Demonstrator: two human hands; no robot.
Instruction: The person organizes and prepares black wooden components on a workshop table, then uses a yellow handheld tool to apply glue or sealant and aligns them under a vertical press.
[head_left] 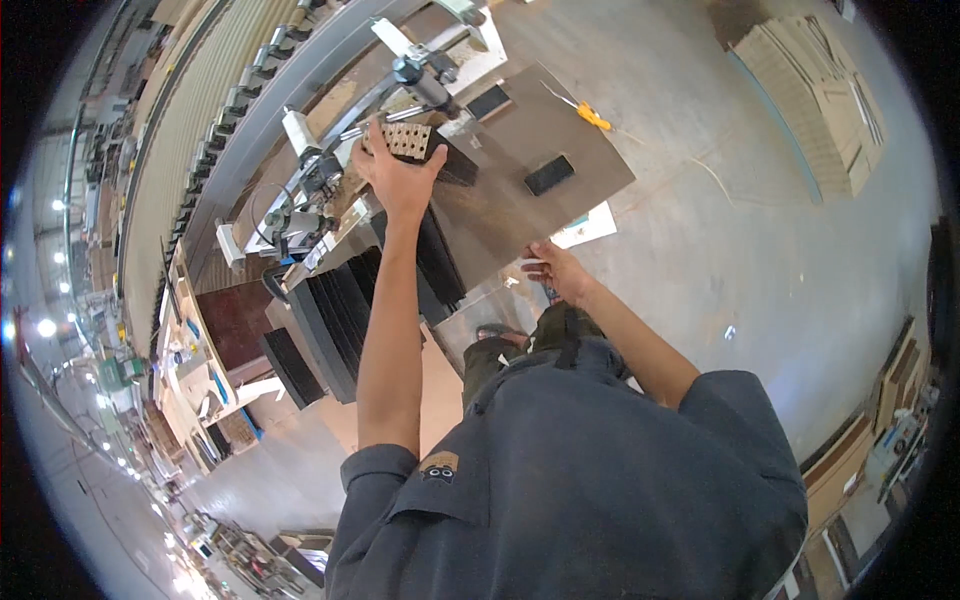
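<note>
My left hand is closed around a stack of black wooden strips, its thumb and fingers spread across the width. The stack's pale end faces up, with rows of dark drilled holes. It sits by the machine, at the left edge of a brown board. My right hand is near that board's lower edge, fingers loosely bent and apart, with nothing visible in them. A small black block lies on the board, and another dark block is farther up, beside the machine.
Machine cylinders and clamps stand beside my left hand. Several black panels are stacked left of my legs. A yellow-handled tool lies at the board's far right edge. Flat cardboard is stacked at far right.
</note>
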